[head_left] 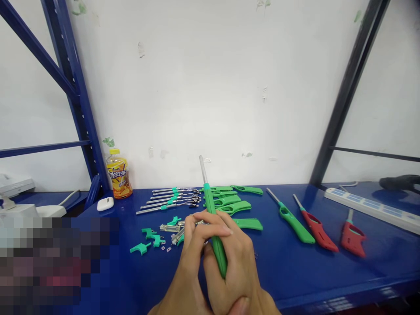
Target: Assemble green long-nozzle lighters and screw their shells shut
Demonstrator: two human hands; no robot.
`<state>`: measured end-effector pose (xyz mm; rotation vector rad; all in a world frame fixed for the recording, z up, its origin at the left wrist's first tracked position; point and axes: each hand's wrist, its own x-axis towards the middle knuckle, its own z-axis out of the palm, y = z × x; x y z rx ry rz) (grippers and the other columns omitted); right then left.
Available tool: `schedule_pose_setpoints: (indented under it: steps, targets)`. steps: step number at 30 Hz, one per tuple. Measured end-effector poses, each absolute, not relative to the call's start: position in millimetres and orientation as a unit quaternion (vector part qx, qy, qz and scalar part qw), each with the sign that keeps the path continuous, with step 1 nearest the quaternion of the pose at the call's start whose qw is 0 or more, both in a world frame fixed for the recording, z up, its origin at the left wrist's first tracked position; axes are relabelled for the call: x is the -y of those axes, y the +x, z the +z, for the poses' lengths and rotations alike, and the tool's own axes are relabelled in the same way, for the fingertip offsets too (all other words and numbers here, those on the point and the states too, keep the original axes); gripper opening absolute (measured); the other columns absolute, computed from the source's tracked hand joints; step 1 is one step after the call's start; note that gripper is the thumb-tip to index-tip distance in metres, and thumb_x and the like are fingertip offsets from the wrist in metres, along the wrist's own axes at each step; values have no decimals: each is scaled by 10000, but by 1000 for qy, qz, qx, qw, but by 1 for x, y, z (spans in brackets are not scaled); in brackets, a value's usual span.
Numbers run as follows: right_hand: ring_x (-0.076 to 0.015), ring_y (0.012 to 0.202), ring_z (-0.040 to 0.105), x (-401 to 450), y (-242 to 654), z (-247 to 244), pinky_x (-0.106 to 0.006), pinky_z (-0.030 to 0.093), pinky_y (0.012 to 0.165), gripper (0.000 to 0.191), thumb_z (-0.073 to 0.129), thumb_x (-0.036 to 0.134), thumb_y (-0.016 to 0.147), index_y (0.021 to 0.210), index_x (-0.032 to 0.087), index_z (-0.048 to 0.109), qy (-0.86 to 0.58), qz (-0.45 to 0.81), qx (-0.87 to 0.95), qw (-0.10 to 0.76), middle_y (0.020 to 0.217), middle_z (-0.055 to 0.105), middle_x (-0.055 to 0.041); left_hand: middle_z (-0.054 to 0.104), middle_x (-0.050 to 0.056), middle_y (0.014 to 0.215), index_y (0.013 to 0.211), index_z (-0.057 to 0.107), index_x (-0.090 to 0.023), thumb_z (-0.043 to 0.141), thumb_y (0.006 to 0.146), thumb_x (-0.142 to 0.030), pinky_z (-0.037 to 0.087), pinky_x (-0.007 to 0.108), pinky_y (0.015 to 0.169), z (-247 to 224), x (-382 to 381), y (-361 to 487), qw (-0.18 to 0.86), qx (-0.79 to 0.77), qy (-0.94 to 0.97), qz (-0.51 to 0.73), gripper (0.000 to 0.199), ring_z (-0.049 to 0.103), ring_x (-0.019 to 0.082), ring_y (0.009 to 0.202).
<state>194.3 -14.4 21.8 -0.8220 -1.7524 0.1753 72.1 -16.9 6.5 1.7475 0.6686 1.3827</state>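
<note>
A green lighter (217, 249) with a metal tube points up and away from me, held between both hands above the front of the blue table. My left hand (193, 253) has its fingers wrapped over the lighter's body. My right hand (238, 258) closes round the same body from the right. Behind the hands lie several green handle shells (241, 206) and, left of them, several metal tubes (152, 211) with wires. Teal triggers (140, 249), clear parts (169, 228) and tiny pieces are scattered left of my hands, some hidden by them.
On the right lie a green lighter (297, 225), two red lighters (320, 230) and a white power strip (374, 208). At the back left stand a drink bottle (118, 177) and a white case (105, 204). Blue rack posts (78, 96) rise at the left; the lower left is pixelated.
</note>
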Motion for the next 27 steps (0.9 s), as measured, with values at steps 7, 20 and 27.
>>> schedule_pose_setpoints:
  steps: [7, 20, 27]
  targets:
    - [-246, 989, 705, 13, 195, 21, -348, 600, 753, 635, 469, 63, 700, 1280, 244, 654, -344, 62, 750, 561, 1114, 729, -55, 528, 68, 1433, 1278, 645, -354, 892, 695, -387, 513, 565, 1125, 4, 16, 69, 351, -254, 719, 544, 635, 514, 453, 1407]
    - [-238, 966, 704, 11, 198, 19, -346, 603, 744, 611, 479, 71, 704, 1273, 232, 632, -338, 62, 761, 551, 1168, 709, -69, 519, 76, 1373, 1263, 601, -348, 851, 706, -301, 599, 522, 1026, 9, 22, 74, 281, -236, 739, 565, 612, 541, 425, 1365]
    - [-243, 993, 700, 12, 197, 22, -333, 606, 734, 535, 484, 83, 740, 1226, 226, 655, -343, 47, 762, 547, 1175, 725, -67, 489, 99, 1338, 1289, 564, -323, 826, 751, -311, 609, 500, 976, 7, 20, 73, 280, -228, 750, 554, 598, 590, 379, 1259]
